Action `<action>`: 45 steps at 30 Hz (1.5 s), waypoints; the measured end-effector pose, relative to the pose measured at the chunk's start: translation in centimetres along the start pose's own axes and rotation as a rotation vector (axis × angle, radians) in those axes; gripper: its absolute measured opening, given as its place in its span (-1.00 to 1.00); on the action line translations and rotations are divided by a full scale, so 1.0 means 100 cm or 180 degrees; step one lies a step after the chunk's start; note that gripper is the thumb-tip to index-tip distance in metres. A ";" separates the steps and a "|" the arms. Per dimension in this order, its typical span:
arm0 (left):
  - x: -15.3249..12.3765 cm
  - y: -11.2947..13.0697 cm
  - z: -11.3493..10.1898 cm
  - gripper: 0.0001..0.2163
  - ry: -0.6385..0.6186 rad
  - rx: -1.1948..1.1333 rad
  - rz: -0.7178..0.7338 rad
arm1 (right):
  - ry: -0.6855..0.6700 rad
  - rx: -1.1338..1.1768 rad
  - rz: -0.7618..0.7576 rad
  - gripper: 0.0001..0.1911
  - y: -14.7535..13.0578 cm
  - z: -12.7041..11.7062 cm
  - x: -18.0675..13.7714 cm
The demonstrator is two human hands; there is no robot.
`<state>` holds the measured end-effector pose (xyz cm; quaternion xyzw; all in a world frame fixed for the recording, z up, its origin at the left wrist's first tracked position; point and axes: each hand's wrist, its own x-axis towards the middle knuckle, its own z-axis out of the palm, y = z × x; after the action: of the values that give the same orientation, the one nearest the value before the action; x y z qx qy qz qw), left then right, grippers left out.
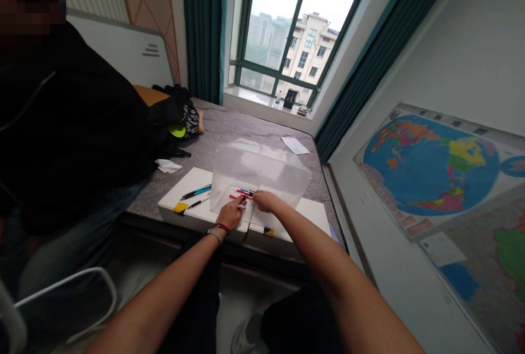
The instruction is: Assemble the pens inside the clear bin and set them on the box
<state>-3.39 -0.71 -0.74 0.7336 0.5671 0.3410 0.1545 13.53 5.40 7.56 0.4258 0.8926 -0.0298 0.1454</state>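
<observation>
My left hand (pixel 230 214), with a red band and a watch at the wrist, is closed round red pens (pixel 237 197) at the front of a clear plastic box (pixel 262 170). My right hand (pixel 266 201) is pinched on a bundle of pens (pixel 246 192), red and teal, right beside the left hand. Both hands rest over a white board (pixel 192 184) on the grey table. Two more pens (pixel 197 192), one teal and one black, lie on the board to the left of the box.
A person in black sits at the left, close to the table (pixel 229 124). A black bag (pixel 176 113) and a crumpled paper (pixel 168 166) lie at the table's left, a white sheet (pixel 295 145) at the far right. World maps (pixel 435 168) cover the floor on the right.
</observation>
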 end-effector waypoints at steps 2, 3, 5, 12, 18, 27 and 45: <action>0.000 0.001 -0.001 -0.74 0.0000 -0.0027 -0.0006 | 0.0393 0.0420 0.0195 -0.76 0.004 -0.007 0.000; 0.000 0.001 -0.001 -0.75 -0.0001 -0.0036 -0.0010 | 0.0650 0.0772 0.0371 -0.79 0.006 -0.010 0.000; 0.000 0.001 -0.001 -0.74 -0.0010 -0.0043 -0.0010 | 0.1145 0.1741 0.0659 -0.80 0.005 -0.015 0.001; -0.001 0.001 0.000 -0.73 -0.0049 0.0055 -0.0148 | 0.1509 0.3549 0.0434 -0.83 -0.009 -0.016 0.007; -0.001 0.000 0.001 -0.76 -0.0052 0.0027 -0.0044 | 0.1611 0.2811 0.0346 -0.85 -0.010 -0.023 0.005; -0.001 0.002 0.000 -0.76 -0.0082 0.0046 -0.0041 | 0.1259 0.2626 0.0346 -0.83 -0.017 -0.020 0.000; 0.000 0.002 0.001 -0.74 0.0057 0.0055 -0.0075 | 0.1503 0.2315 0.0543 -0.83 -0.021 -0.023 0.005</action>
<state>-3.15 -0.80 -0.72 0.7251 0.5800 0.3408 0.1470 11.04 4.85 9.42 0.5165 0.7944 -0.2318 -0.2200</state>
